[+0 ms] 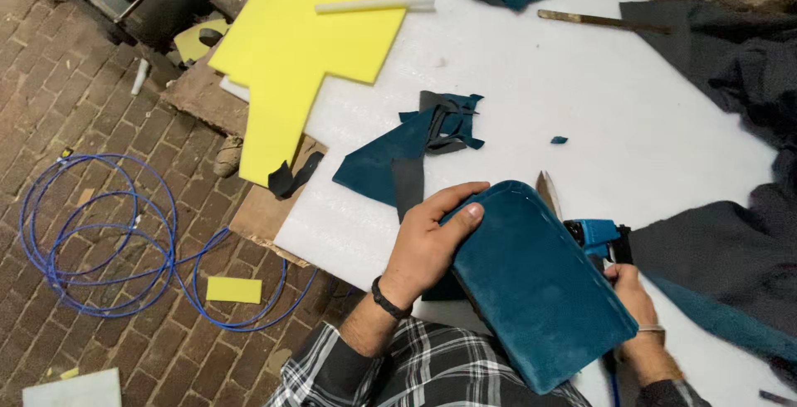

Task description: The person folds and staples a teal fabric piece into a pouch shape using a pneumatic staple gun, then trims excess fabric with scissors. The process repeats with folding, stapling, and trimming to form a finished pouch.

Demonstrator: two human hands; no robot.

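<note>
My left hand [427,237] presses flat on the upper left corner of the teal velvet-covered padded panel [540,291], thumb along its top edge, fingers spread and gripping. The panel lies directly between my two hands, its long axis slanting from beside my left thumb down toward my right wrist. My right hand [635,303] sits at the panel's far right edge, half hidden behind it, closed around the blue staple gun [594,234]. Beyond my left hand, teal fabric scraps [415,145] lie on the white desk [623,108].
</note>
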